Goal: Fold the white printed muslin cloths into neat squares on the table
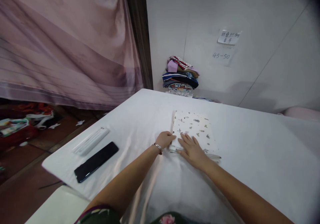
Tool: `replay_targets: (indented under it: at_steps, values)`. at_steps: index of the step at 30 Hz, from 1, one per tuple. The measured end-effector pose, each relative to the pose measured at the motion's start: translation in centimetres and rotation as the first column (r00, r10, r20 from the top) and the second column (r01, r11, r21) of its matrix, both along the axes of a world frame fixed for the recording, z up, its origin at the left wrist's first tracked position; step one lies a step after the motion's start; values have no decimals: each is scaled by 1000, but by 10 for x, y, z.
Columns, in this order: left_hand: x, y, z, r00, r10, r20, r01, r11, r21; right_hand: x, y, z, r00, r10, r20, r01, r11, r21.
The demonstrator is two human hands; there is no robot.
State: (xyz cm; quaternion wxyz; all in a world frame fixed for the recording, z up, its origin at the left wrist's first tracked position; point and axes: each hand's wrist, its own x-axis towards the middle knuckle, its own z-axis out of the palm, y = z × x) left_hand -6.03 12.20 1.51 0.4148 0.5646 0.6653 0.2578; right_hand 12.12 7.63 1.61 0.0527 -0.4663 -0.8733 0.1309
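Observation:
A folded white cloth with small printed figures lies on the white-covered table. My right hand lies flat on the cloth's near edge, fingers stretched out. My left hand, with a bracelet at the wrist, rests at the cloth's left near corner with its fingers curled against or under the edge; what they grip is hidden.
A black phone and a white flat object lie near the table's left edge. A pile of folded coloured clothes sits at the far edge against the wall. A pink curtain hangs to the left, with clutter on the floor below.

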Motion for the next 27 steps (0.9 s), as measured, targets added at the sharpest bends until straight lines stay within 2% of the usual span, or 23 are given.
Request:
replay_targets:
  at_steps: [3,9,15,20,23,27]
  values:
    - [-3,-1,-3,1000,17,19,-16,999,-30,-6,-5,-2,999,45,12,-46,999,22]
    - [-4,-10,-2,1000,-1,29,1,1000,-23,-11,-18,-6,998,56,-16,-56,998,38]
    - [-7,-25,7,999,-48,22,48,999,-3,-11,-21,-6,968,-16,-250,25,999,31]
    - [-7,-26,6,994,-18,112,24,998,-51,-12,-10,-8,909,-51,-414,111,986,123]
    - [-7,-25,1,995,-10,102,16,998,-63,-12,-6,-7,912,-44,-407,127,976,179]
    - [-8,-26,0,997,-21,79,25,998,-54,-10,-6,-5,948,4,-319,84,962,261]
